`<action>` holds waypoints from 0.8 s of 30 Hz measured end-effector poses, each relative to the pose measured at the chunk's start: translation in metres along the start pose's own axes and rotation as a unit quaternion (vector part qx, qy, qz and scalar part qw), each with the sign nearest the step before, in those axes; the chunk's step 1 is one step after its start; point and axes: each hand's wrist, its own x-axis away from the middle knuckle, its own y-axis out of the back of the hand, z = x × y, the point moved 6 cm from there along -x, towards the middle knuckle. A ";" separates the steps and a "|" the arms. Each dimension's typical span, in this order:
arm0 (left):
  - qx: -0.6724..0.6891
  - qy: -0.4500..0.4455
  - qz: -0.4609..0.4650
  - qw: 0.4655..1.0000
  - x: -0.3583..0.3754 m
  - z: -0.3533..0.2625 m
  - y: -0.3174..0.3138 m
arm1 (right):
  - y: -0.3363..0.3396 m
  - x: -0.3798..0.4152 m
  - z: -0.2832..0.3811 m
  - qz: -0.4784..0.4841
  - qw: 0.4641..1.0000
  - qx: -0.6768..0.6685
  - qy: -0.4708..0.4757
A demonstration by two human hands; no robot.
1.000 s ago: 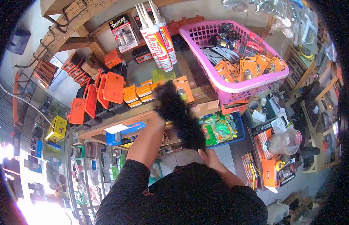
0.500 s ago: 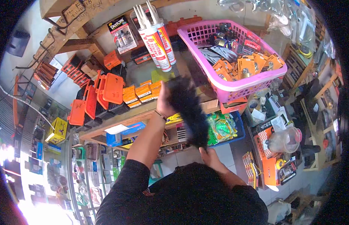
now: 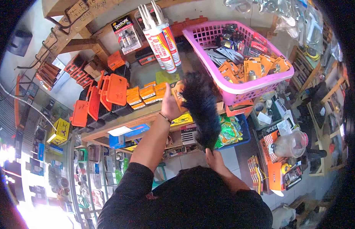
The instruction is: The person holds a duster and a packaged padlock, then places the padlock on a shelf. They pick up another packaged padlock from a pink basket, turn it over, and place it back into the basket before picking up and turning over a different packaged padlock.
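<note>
My right hand (image 3: 216,161) is closed around the lower end of a black feather duster (image 3: 205,112), which points up and away from me. My left hand (image 3: 170,104) grips an orange packet (image 3: 178,94) by its left side, thumb up. The packet looks like the orange padlock packs (image 3: 252,68) in the pink basket (image 3: 244,87), though the duster hides part of it. Dark feathers lie against its right side. White silicone sealant tubes (image 3: 161,44) stand on the shelf just beyond my left hand.
Small orange boxes (image 3: 147,92) sit stacked left of my left hand, beside open orange cases (image 3: 115,89). A blue bin (image 3: 244,133) with green packets stands below the basket. At the right are a clear plastic jar (image 3: 290,144) and a tape measure (image 3: 286,168).
The duster has shifted slightly right and looks less blurred. More of the orange packet in my left hand now shows, and that hand's fingers appear more clearly.
</note>
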 end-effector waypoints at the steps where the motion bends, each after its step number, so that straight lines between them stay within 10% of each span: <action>1: 0.000 0.001 -0.003 1.000 0.003 0.000 0.003 | -0.003 0.000 0.001 0.040 0.999 0.016 0.011; 4: -0.303 -0.010 0.119 0.945 0.004 -0.001 -0.003 | -0.006 0.001 -0.005 0.074 0.996 0.044 0.013; 7: -0.209 -0.030 -0.040 0.977 -0.002 -0.008 0.015 | -0.005 -0.002 -0.018 0.046 0.997 0.052 -0.026; 8: -0.041 0.061 0.157 0.985 0.001 -0.001 -0.002 | -0.001 -0.002 -0.020 0.020 0.997 0.049 -0.061; 9: -0.138 -0.015 0.009 0.990 -0.002 -0.012 0.022 | -0.001 -0.002 -0.018 0.022 0.997 0.049 -0.063; 12: -0.217 -0.008 0.115 0.969 -0.002 -0.005 0.005 | 0.001 -0.001 0.012 0.059 0.993 0.018 0.101; 15: -0.205 0.003 0.110 0.972 0.002 0.003 -0.007 | -0.007 -0.004 -0.009 0.155 0.976 0.143 -0.045; 16: -0.168 -0.030 -0.031 0.985 0.003 -0.004 0.005 | -0.010 -0.005 -0.022 0.119 0.989 0.072 -0.057; 23: -0.179 0.031 0.166 0.969 -0.002 0.003 0.000 | -0.001 -0.010 0.003 0.127 0.986 0.087 -0.062; 24: -0.142 0.011 0.077 0.987 0.005 0.004 -0.007 | -0.006 -0.013 -0.005 0.128 0.986 0.088 -0.059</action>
